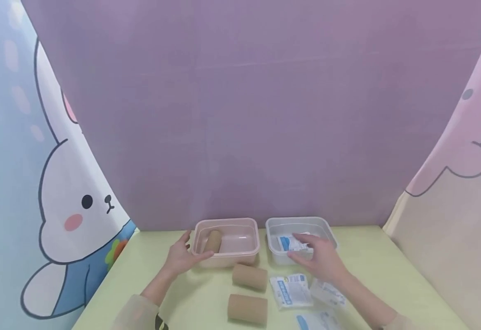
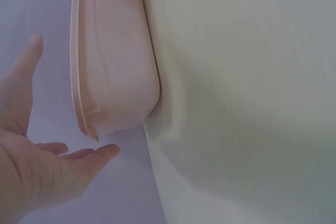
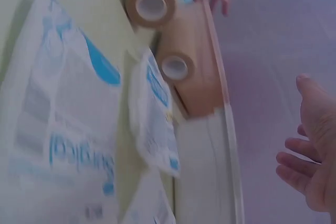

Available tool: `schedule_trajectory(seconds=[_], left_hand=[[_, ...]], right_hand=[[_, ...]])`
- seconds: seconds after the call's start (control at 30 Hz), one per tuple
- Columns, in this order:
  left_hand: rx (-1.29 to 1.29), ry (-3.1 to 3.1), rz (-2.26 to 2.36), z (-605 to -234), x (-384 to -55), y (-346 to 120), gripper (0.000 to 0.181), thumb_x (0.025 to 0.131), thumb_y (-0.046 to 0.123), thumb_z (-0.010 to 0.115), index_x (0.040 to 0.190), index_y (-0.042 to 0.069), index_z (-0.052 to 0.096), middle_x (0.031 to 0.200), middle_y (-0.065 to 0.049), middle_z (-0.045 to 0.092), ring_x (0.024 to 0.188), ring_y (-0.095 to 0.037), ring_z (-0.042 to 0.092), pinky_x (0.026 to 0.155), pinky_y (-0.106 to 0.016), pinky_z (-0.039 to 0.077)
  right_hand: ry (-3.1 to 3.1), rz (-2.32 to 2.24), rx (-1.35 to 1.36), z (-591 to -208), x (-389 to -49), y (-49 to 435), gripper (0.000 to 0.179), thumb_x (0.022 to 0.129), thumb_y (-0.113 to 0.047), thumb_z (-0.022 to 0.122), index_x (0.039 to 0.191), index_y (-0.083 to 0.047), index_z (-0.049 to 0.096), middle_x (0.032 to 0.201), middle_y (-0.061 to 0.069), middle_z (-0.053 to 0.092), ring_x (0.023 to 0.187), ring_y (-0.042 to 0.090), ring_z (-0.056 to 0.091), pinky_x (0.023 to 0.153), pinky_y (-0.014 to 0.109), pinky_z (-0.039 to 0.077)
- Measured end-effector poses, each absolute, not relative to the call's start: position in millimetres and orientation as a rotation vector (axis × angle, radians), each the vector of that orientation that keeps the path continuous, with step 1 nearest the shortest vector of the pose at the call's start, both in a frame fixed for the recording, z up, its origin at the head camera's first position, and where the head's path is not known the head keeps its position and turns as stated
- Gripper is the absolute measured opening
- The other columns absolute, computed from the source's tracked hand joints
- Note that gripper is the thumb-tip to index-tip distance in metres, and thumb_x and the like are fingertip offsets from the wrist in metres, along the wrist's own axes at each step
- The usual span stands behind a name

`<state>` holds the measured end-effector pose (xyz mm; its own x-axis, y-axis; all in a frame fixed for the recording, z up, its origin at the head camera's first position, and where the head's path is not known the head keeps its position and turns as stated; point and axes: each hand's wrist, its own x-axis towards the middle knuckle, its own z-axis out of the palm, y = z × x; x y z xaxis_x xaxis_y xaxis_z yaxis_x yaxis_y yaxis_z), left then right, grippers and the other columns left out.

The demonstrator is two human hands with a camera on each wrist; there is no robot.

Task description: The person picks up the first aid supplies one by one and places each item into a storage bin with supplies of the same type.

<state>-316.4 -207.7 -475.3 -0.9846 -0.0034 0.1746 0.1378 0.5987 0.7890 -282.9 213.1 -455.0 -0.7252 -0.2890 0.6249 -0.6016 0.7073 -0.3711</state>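
Note:
My left hand (image 1: pixel 179 256) is at the left end of a pink plastic box (image 1: pixel 236 261), thumb and fingers spread around its corner. In the left wrist view those fingers stand apart from the box's rim. A tan bandage roll (image 1: pixel 213 242) lies inside the pink box. Over the front right of a white plastic box (image 1: pixel 281 259) hovers my right hand (image 1: pixel 325 259), fingers loosely extended with nothing in them. Inside that box lies a white and blue surgical packet (image 1: pixel 288 242), partly hidden by the right fingers.
Two more tan bandage rolls, a nearer one (image 1: pixel 248 309) and a farther one (image 1: pixel 250 277), lie before the pink box. Several packets, including a flat one (image 1: pixel 292 292) and a crumpled one (image 1: pixel 329 293), lie before the white box. A purple backdrop (image 1: pixel 240 137) rises behind both boxes.

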Motion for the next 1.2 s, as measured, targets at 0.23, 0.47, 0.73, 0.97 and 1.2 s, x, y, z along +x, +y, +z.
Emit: schedule_trajectory(seconds=[0.23,0.47,0.73,0.97,1.2], left_hand=[[-0.116,-2.653,-1.334,-478.3,-324.2,-200.6,0.118,0.075,0.04,0.096,0.162,-0.007,0.032,0.158,-0.038,0.045,0.135,-0.057,0.057,0.106,-0.06,0.057],[-0.079,-2.64,-1.399,-484.1,-324.9,-197.2,0.116,0.073,0.039,0.098,0.163,-0.001,0.036,0.156,-0.033,0.051,0.137,-0.053,0.058,0.107,-0.06,0.056],[-0.067,-2.632,-1.385,-490.7,-324.5,-197.3,0.117,0.072,0.037,0.099,0.161,-0.006,0.037,0.156,-0.033,0.051,0.139,-0.05,0.056,0.11,-0.062,0.052],[-0.042,-2.642,-1.342,-493.6,-324.0,-195.6,0.114,0.073,0.035,0.098,0.157,-0.013,0.038,0.157,-0.035,0.048,0.143,-0.052,0.052,0.116,-0.062,0.048],[-0.024,-2.638,-1.337,-494.1,-325.8,-194.2,0.113,0.073,0.035,0.098,0.157,-0.012,0.039,0.158,-0.034,0.046,0.145,-0.051,0.05,0.117,-0.062,0.047]], right_hand=[[-2.542,0.821,0.867,-479.8,-281.5,158.1,0.044,0.093,-0.032,0.082,0.127,-0.005,0.074,0.123,0.013,0.079,0.107,0.028,0.078,0.091,0.042,0.066],[-2.585,0.858,0.946,-501.7,-284.1,132.8,0.041,0.092,-0.028,0.084,0.128,-0.012,0.074,0.12,0.006,0.08,0.104,0.025,0.078,0.091,0.038,0.065],[-2.642,0.786,0.951,-508.6,-283.9,123.8,0.047,0.092,-0.035,0.083,0.13,-0.008,0.073,0.125,0.011,0.079,0.112,0.026,0.077,0.095,0.041,0.064],[-2.695,0.816,0.954,-513.4,-285.5,121.9,0.05,0.089,-0.03,0.086,0.128,-0.002,0.073,0.122,0.013,0.079,0.107,0.025,0.077,0.092,0.036,0.065],[-2.736,0.831,0.903,-515.7,-287.4,120.6,0.051,0.085,-0.026,0.089,0.128,-0.003,0.072,0.125,0.015,0.078,0.114,0.031,0.075,0.098,0.046,0.063]])
